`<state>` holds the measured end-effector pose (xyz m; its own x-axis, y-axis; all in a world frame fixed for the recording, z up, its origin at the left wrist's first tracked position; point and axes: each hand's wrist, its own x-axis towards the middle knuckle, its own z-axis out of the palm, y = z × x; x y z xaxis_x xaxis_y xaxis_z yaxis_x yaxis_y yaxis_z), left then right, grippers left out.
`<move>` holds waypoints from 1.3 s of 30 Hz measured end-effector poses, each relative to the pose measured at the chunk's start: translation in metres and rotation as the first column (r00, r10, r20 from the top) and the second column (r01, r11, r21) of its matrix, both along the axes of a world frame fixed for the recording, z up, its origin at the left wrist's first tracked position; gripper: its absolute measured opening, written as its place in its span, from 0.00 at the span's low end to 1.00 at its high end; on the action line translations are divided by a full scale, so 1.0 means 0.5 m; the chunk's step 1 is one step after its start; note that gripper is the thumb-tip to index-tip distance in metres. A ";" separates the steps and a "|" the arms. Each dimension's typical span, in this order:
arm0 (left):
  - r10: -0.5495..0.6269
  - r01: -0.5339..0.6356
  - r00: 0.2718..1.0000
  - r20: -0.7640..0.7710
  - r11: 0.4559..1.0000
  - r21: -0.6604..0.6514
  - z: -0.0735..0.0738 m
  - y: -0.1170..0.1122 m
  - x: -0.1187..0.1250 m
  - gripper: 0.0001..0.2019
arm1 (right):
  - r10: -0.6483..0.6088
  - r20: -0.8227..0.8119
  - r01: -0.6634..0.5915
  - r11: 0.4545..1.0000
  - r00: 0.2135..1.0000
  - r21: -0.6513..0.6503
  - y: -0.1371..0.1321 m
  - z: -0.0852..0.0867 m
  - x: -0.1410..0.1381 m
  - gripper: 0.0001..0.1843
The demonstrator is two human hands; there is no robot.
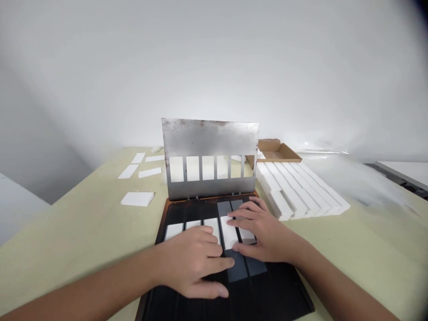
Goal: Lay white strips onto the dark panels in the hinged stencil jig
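Observation:
A black hinged board (274, 290) with lengthwise grooves lies in front of me, a row of white cards (174, 230) across its middle. Dark grey strips (236, 266) run under the cards on the right. My right hand (257, 227) has its fingertips at the upper part of one white card (228, 234) and the thumb at its lower corner. Over the left half of the board is my left hand (200, 263), thumb and index finger stretched apart, the other fingers bent, nothing visible in it. It hides parts of the nearby cards.
The board's metal lid (210, 138), with a row of rectangular cutouts, stands upright behind it. Long stacks of white cards (301, 187) and a cardboard tray (281, 154) are at right. Loose cards (129, 171) and a small stack (137, 199) lie at left on the table (83, 232).

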<state>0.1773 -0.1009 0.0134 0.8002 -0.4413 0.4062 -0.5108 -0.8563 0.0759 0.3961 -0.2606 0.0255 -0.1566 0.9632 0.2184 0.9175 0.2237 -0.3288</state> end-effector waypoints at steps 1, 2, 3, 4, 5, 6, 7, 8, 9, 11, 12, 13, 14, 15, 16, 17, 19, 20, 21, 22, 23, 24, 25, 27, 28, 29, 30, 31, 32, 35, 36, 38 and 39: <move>-0.001 0.001 1.000 0.001 1.000 0.000 0.000 0.000 0.000 0.22 | 0.000 -0.002 0.000 1.000 1.000 0.000 0.000 0.000 0.000 0.25; -0.002 0.002 1.000 0.003 1.000 0.001 -0.001 0.000 0.000 0.22 | 0.002 -0.004 -0.002 1.000 1.000 -0.001 0.000 0.000 0.000 0.25; -0.003 0.003 1.000 0.004 1.000 0.001 -0.002 0.000 0.000 0.22 | 0.004 -0.007 -0.004 1.000 1.000 0.000 0.001 0.000 0.000 0.25; -0.004 0.004 1.000 0.004 1.000 0.001 -0.002 0.001 0.001 0.22 | 0.006 -0.009 -0.006 1.000 1.000 -0.002 0.001 0.001 0.000 0.26; -0.005 0.005 1.000 0.003 1.000 0.001 -0.003 0.001 0.001 0.22 | 0.007 -0.010 -0.007 1.000 1.000 -0.005 0.001 0.001 0.000 0.26; -0.006 0.006 1.000 0.003 1.000 0.001 -0.003 0.001 0.001 0.22 | 0.009 -0.012 -0.009 1.000 1.000 -0.008 0.001 0.002 -0.001 0.26; -0.005 0.005 1.000 0.002 1.000 0.001 -0.002 0.001 0.001 0.22 | 0.009 -0.012 -0.010 1.000 1.000 -0.011 0.002 0.002 -0.001 0.26; -0.003 0.003 1.000 0.001 1.000 0.001 -0.002 0.001 0.001 0.22 | 0.009 -0.013 -0.009 1.000 1.000 -0.014 0.002 0.003 -0.001 0.27; -0.005 0.005 1.000 0.001 1.000 -0.001 -0.001 0.002 0.001 0.22 | 0.008 -0.014 -0.008 1.000 1.000 -0.016 0.002 0.004 -0.001 0.27; -0.006 0.006 1.000 0.000 1.000 -0.005 0.000 0.002 0.001 0.22 | 0.003 -0.016 -0.004 1.000 1.000 -0.017 0.001 0.005 -0.002 0.27; -0.006 0.006 1.000 0.000 1.000 -0.006 0.000 0.002 0.000 0.22 | 0.001 -0.017 -0.001 1.000 1.000 -0.016 0.001 0.005 -0.002 0.26; -0.005 0.005 1.000 0.000 1.000 -0.006 0.000 0.002 0.000 0.22 | 0.000 -0.018 0.000 1.000 1.000 -0.015 0.000 0.005 -0.001 0.26; -0.003 0.003 1.000 0.000 1.000 -0.006 -0.001 0.002 0.000 0.22 | 0.000 -0.019 -0.001 1.000 1.000 -0.014 0.000 0.005 -0.001 0.26; -0.001 0.001 1.000 -0.001 1.000 -0.006 -0.001 0.001 0.000 0.21 | 0.000 -0.020 0.000 1.000 1.000 -0.012 0.000 0.005 -0.001 0.26; -0.001 0.001 1.000 -0.002 1.000 -0.005 -0.002 0.001 0.000 0.21 | 0.000 -0.021 -0.001 1.000 1.000 -0.011 0.000 0.006 -0.002 0.26; -0.002 0.002 1.000 -0.004 1.000 -0.006 -0.002 0.001 0.000 0.21 | 0.001 -0.021 -0.001 1.000 1.000 -0.011 0.000 0.006 -0.002 0.26; -0.003 0.003 1.000 -0.006 1.000 -0.007 -0.002 0.001 0.000 0.21 | -0.002 -0.023 0.002 1.000 1.000 -0.018 0.001 0.008 -0.003 0.25; -0.002 0.002 1.000 -0.007 1.000 -0.008 -0.002 0.001 0.000 0.21 | -0.004 -0.024 0.003 1.000 1.000 -0.021 0.001 0.009 -0.003 0.25; 0.001 -0.001 1.000 -0.007 1.000 -0.008 -0.003 0.001 0.000 0.21 | -0.003 -0.024 0.003 1.000 1.000 -0.025 0.001 0.010 -0.003 0.25; 0.004 -0.004 1.000 -0.008 1.000 -0.008 -0.003 0.001 -0.001 0.21 | -0.003 -0.024 0.002 1.000 1.000 -0.027 0.001 0.010 -0.003 0.25; 0.006 -0.006 1.000 -0.007 1.000 -0.008 -0.003 0.001 -0.001 0.21 | -0.002 -0.024 0.002 1.000 1.000 -0.026 0.001 0.010 -0.003 0.26; 0.005 -0.005 1.000 -0.005 1.000 -0.008 -0.004 0.001 -0.002 0.21 | -0.001 -0.023 0.000 1.000 1.000 -0.025 0.001 0.009 -0.003 0.26; 0.004 -0.004 1.000 -0.004 1.000 -0.008 -0.004 0.001 -0.002 0.21 | 0.001 -0.021 -0.002 1.000 1.000 -0.021 0.001 0.008 -0.002 0.26; 0.001 -0.001 1.000 0.001 1.000 -0.008 -0.004 0.001 -0.002 0.22 | 0.005 -0.017 -0.005 1.000 1.000 -0.010 0.000 0.004 -0.001 0.26; 0.000 0.000 1.000 0.004 1.000 -0.008 -0.003 0.000 -0.002 0.22 | 0.007 -0.016 -0.007 1.000 1.000 -0.005 0.000 0.003 -0.001 0.26; -0.001 0.001 1.000 0.008 1.000 -0.007 -0.003 0.000 -0.002 0.22 | 0.008 -0.015 -0.008 1.000 1.000 0.000 0.000 0.001 -0.001 0.26; -0.002 0.002 1.000 0.010 1.000 -0.007 -0.002 0.000 -0.001 0.22 | 0.009 -0.016 -0.009 1.000 1.000 0.006 0.000 0.000 -0.001 0.26; -0.004 0.004 1.000 0.013 1.000 -0.006 -0.001 0.000 -0.001 0.23 | 0.010 -0.016 -0.010 1.000 1.000 0.009 0.000 0.000 -0.001 0.25; -0.005 0.006 1.000 0.014 1.000 -0.005 0.000 0.000 -0.001 0.23 | 0.010 -0.017 -0.009 1.000 1.000 0.012 0.001 0.000 -0.001 0.25; -0.007 0.008 1.000 0.012 1.000 -0.005 0.002 0.000 0.000 0.23 | 0.011 -0.022 -0.011 1.000 1.000 0.013 0.001 0.001 -0.002 0.25; -0.008 0.008 1.000 0.011 1.000 -0.006 0.003 0.000 -0.001 0.23 | 0.010 -0.022 -0.009 1.000 1.000 0.012 0.001 0.002 -0.002 0.25; -0.006 0.007 1.000 0.010 1.000 -0.008 0.003 -0.001 -0.001 0.22 | 0.008 -0.023 -0.008 1.000 1.000 0.009 0.002 0.003 -0.002 0.25; -0.004 0.004 1.000 0.010 1.000 -0.008 0.002 -0.001 -0.001 0.22 | 0.009 -0.022 -0.009 1.000 1.000 0.009 0.002 0.004 -0.002 0.25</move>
